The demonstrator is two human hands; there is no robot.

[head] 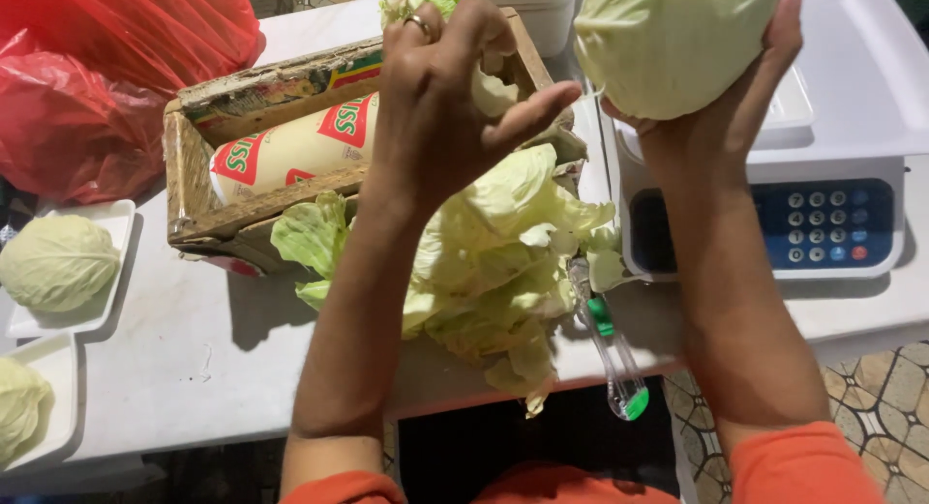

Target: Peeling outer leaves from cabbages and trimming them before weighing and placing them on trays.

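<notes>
Cradling a cabbage (673, 40) cropped at top, right hand (721, 117) grip closed, left hand (440, 98) pinching a half-hidden leaf (492, 93).

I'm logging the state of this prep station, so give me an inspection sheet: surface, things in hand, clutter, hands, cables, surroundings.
Surface: white table, scuffed, bare patch at front.
Things in hand: cabbage head held up above the white scale; loose cabbage leaves heaped on the table.
Clutter: worn wooden crate with a wrapped roll; clear-handled tool at the table edge; two white trays, one cabbage each.
Hands: right hand cups the cabbage head; left hand, ring on, fingers curled beside it.
Cables: nothing seen.
Surroundings: red plastic bags; patterned floor tiles.
</notes>
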